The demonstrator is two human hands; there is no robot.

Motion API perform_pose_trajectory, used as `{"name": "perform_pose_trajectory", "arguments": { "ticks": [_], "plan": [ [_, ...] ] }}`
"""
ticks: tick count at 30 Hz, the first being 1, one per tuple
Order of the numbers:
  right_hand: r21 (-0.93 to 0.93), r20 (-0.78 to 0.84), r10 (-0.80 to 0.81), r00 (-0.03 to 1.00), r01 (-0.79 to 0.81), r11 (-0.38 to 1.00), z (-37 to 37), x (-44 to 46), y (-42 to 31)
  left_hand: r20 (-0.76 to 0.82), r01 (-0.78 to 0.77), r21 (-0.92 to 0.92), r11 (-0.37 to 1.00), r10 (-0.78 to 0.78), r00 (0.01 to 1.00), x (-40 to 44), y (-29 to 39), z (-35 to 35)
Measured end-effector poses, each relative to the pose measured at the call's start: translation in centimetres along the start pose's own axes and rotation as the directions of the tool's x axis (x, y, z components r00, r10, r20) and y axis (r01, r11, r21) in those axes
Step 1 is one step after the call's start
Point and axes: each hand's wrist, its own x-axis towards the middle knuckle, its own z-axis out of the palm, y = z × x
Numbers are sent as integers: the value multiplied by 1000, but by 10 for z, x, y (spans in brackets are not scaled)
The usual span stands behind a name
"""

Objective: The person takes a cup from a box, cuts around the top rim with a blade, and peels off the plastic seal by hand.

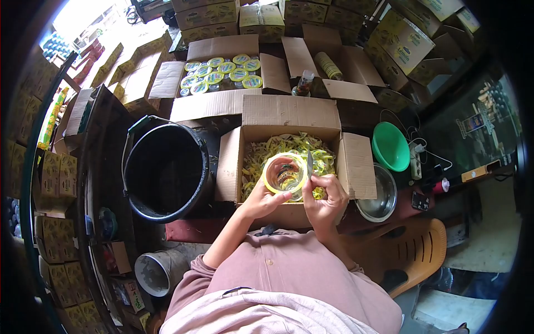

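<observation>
My left hand (pixel 260 201) is closed round a clear cup (pixel 272 181) with a yellow rim, tipped so that its mouth faces me. Pinched upright in my right hand (pixel 327 199) is a small knife (pixel 310 163), its blade close to the cup's right edge. Both hands are above an open cardboard box (pixel 290 111). Yellow-green strips (pixel 256 158) fill that box; whether they are plastic or something else, I cannot tell. The contents at the bottom of the cup are hard to make out.
Left of the box stands a large black bucket (pixel 136 183). To the right are a green bowl (pixel 391 146) and a metal bowl (pixel 384 203). Behind, one carton (pixel 222 45) holds several yellow-lidded cups (pixel 226 67); another carton (pixel 350 91) holds a stack of yellow rings (pixel 328 65).
</observation>
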Motion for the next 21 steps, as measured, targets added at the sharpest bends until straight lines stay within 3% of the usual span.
{"name": "perform_pose_trajectory", "arguments": {
  "ticks": [6, 9, 12, 16, 21],
  "plan": [
    [-7, 16, -14, 1000, 14, 1000, 1, 7, 2, 64, -30, 92, 995, 24, 998, -2, 4, 0],
    [65, 17, 44, 999, -45, 997, 0, 6, 7, 57, 13, -13, 1000, -12, 998, -4, 2, -2],
    [99, -24, 119, 993, -116, 988, 2, 5, 6, 14, 75, -295, 953, -75, 997, -5, -13, -4],
    [94, -33, 73, 997, -70, 993, 0, -3, 3, -28, 57, -375, 925, -72, 997, -5, -15, -3],
    [-2, -24, -34, 999, 34, 999, 3, -4, -4, -29, 9, -282, 959, -17, 999, -1, -8, 2]
  ]
}}
